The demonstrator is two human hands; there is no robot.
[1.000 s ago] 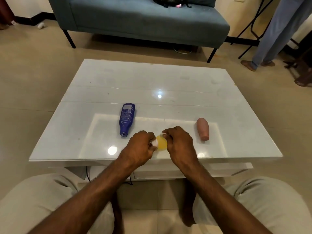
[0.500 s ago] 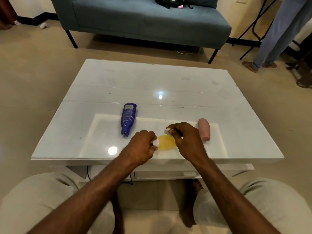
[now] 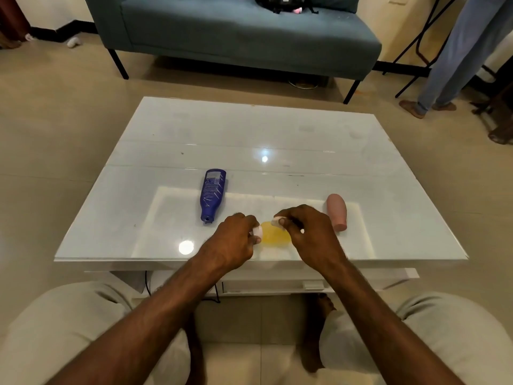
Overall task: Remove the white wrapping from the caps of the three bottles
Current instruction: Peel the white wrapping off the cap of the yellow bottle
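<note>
Between left hand [image 3: 236, 240] and right hand [image 3: 308, 234] — yellow bottle [image 3: 274, 236] | right pinches wrapping [image 3: 277, 220]

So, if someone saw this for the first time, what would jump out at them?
Probably the hands working at the near edge of the white table: the left hand grips the white-capped end of a yellow bottle, and the right hand pinches a bit of white wrapping. A blue bottle lies on its side beyond the left hand, and a pink bottle lies just right of the right hand.
</note>
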